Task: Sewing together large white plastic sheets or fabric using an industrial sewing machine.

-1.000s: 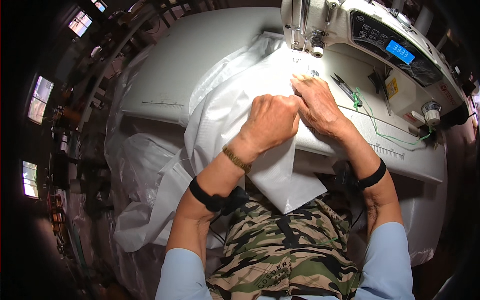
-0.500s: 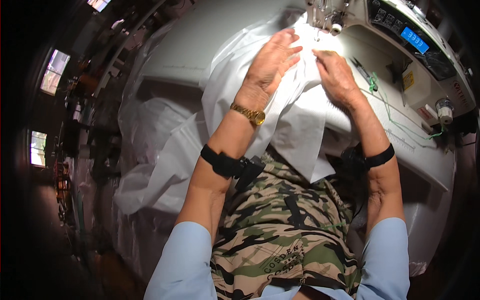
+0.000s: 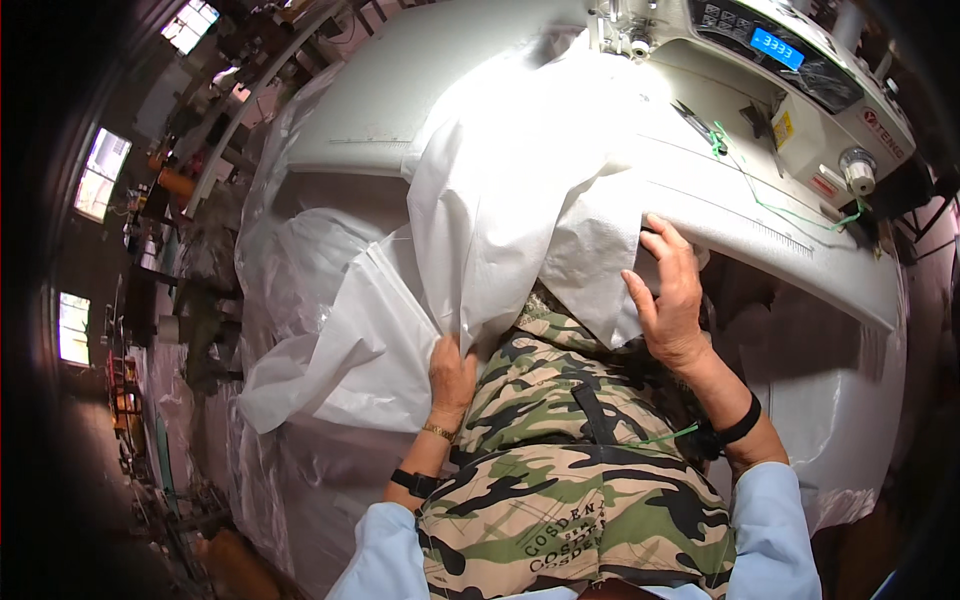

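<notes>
White fabric (image 3: pixel 510 170) drapes from under the sewing machine's needle area down over the table's near edge toward my lap. At its lower left, my left hand (image 3: pixel 453 378) is closed on a fold of it, with the fingertips partly hidden in the cloth. My right hand (image 3: pixel 668 293) is beside the fabric's right-hand corner, below the table edge, fingers spread and thumb apart. Whether its fingertips touch the cloth I cannot tell. The sewing machine (image 3: pixel 810 105), white with a lit blue display, stands at the far right.
Dark thread snips (image 3: pixel 695 122) and green thread (image 3: pixel 770 203) lie on the machine bed right of the needle. The table edge (image 3: pixel 780 235) carries a printed ruler. Clear plastic sheeting (image 3: pixel 300 255) hangs at the left. Camouflage cloth (image 3: pixel 580 470) covers my lap.
Both hands have come down from the needle area toward me. The left now grips the fabric low on the left; the right is beside its right corner. The view has shifted slightly.
</notes>
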{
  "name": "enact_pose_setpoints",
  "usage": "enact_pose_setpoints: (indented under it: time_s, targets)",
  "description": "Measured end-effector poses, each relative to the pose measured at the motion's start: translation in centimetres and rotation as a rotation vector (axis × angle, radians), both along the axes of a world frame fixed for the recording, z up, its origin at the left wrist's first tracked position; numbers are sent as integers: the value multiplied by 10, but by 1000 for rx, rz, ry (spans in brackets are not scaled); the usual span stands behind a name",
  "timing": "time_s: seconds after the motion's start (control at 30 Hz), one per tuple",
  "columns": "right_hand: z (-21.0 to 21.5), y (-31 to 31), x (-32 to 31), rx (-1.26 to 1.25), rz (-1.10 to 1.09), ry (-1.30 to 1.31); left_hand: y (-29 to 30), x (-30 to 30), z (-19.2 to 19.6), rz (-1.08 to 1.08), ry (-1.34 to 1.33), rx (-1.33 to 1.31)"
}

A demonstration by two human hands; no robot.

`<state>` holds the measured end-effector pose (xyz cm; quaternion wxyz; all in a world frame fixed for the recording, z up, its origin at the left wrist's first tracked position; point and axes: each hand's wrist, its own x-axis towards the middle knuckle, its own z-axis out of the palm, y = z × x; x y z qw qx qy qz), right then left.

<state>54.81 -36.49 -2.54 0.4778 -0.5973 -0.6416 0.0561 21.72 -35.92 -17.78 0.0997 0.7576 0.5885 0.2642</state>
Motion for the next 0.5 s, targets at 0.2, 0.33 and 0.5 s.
enact_pose_setpoints:
  time_s: [0.2,0.33,0.5]
  targets:
    - [5,11,-16,152,273,-292,-22,-62,53,-90,-695,-829]
    - [-1,29,-45,-166,454,-196,-57,-90,167,39,-1121,-640]
    - [11,75,-98,-278,854,138,-55,-71,245,-118,-1429,-420]
